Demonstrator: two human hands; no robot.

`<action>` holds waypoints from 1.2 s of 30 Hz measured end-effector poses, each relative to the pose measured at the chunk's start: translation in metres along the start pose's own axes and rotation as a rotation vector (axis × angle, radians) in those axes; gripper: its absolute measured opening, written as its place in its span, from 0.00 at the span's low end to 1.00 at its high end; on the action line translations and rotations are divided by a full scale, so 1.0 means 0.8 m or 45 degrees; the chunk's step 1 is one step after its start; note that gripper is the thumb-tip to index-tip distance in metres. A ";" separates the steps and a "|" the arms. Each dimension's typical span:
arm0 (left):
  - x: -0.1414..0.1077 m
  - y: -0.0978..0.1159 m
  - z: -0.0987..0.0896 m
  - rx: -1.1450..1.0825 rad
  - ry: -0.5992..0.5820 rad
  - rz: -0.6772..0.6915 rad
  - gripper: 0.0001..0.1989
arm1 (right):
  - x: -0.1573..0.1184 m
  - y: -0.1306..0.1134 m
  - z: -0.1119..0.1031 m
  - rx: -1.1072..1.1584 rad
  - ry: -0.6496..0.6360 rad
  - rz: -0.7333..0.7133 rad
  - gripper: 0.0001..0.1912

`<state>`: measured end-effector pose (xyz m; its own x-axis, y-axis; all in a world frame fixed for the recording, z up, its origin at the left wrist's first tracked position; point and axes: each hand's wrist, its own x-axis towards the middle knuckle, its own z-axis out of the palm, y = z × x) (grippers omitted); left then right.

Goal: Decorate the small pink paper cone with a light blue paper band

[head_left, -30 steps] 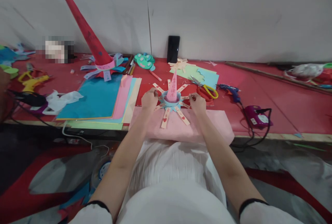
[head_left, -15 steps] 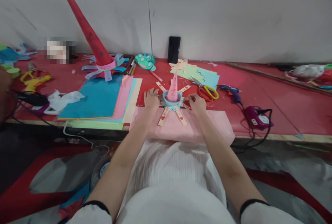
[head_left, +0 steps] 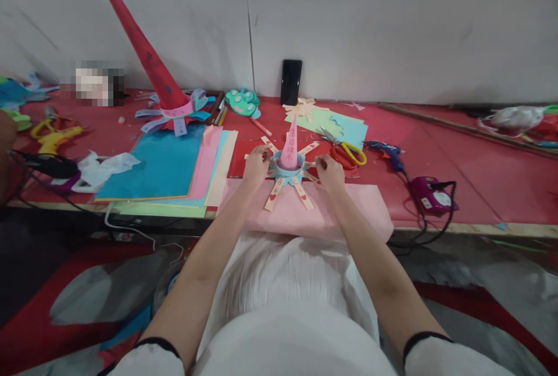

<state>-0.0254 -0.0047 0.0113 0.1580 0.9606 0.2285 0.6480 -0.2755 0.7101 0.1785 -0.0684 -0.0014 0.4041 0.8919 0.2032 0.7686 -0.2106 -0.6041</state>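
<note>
A pink paper cone (head_left: 288,152) with red writing stands inside a light-blue paper ring (head_left: 288,179). Cream paper strips with red hearts and letters (head_left: 274,194) fan out from the ring on all sides. On its left, my left hand (head_left: 256,168) has its fingers curled around one of these paper strips, whose end pokes out past the knuckles. Opposite it, my right hand (head_left: 331,174) pinches another paper strip between thumb and fingers. Under the near strips lies a pink sheet (head_left: 305,219); a red sheet (head_left: 240,152) is behind.
Scissors (head_left: 354,154) and a blue glue gun (head_left: 390,154) lie to the right, with a purple power block (head_left: 431,196) and cables. Coloured sheets (head_left: 152,169) and a tall red cone (head_left: 148,56) occupy the left. A phone (head_left: 291,82) leans on the wall.
My left hand's fingers were spread out on the left strips; they are now curled in around a strip. My right hand keeps its pinch. The view has shifted slightly.
</note>
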 end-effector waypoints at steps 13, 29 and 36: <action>-0.002 0.002 0.006 0.117 -0.169 0.071 0.16 | -0.002 0.001 0.010 -0.058 -0.050 -0.360 0.15; -0.004 0.004 0.009 0.220 -0.169 0.107 0.14 | -0.009 -0.006 0.008 -0.062 -0.106 -0.393 0.13; -0.004 0.000 0.014 0.248 -0.147 0.127 0.13 | -0.011 -0.006 0.008 -0.080 -0.086 -0.409 0.14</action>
<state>-0.0175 -0.0074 0.0034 0.3053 0.9298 0.2057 0.7546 -0.3680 0.5433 0.1683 -0.0723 -0.0055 0.1041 0.9407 0.3230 0.8815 0.0632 -0.4680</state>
